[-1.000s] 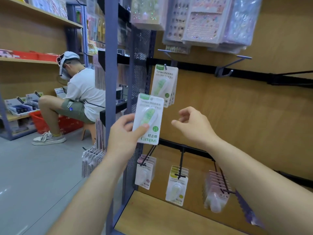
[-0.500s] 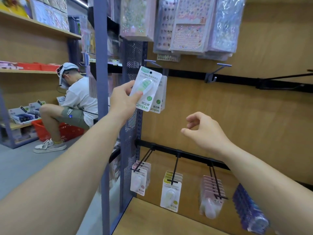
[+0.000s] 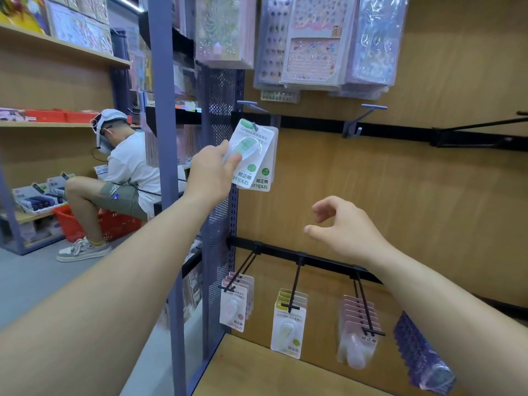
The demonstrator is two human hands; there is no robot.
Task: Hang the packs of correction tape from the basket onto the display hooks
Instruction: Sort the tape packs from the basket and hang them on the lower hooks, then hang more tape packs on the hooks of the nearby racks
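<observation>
Green-topped and glossy, the correction-tape pack now sits high against the display. A second ago it was lower, under the hung pack that it now overlaps. The left grip pinches its lower left edge, thumb across the clear blister, and its header lies just below the grey T-ended hook; whether the hook passes through the hang hole cannot be told. A second ago the right grip was level with the pack; now it hangs lower and well apart from it, fingers loosely curled round nothing. The card is white and rectangular with rounded corners, and the moulded plastic bubble over the tape is oval. A second grey hook juts bare from the black rail. Behind is a matte wood-grain back panel, edged on the left by a blue perforated metal panel. Shiny sticker sheets in film sleeves hang above. On thin black wire hooks below hang a pink pack, a yellow-green pack and a row of pink packs, above a smooth wooden shelf. At the left a seated person crouches beside a red mesh basket.
</observation>
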